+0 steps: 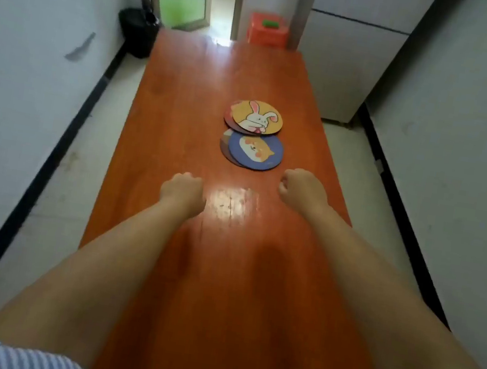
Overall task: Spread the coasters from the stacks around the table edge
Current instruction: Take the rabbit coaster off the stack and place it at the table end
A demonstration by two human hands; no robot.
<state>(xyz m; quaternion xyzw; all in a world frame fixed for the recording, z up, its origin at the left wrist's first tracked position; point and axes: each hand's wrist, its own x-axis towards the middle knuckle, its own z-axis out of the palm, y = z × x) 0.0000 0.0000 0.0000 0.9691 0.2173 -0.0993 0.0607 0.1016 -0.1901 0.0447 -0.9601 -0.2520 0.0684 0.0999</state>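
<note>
Coasters are sitting in two untouched stacks mid-table, the rabbit stack [254, 116] far, the blue stack [252, 150] near. You are holding your left hand [182, 192] and right hand [303, 190] curled, empty. Spreading along the table [188, 81] edge is not beginning yet.

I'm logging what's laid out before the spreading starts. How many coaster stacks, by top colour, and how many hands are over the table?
Yellow-topped coaster stack (rabbit picture): 1
Blue-topped coaster stack (orange animal picture): 1
Hands, left hand and right hand, both curled and empty: 2
Total: 4
How many coasters lie in each stack cannot be told; only edges show beneath the tops.
</note>
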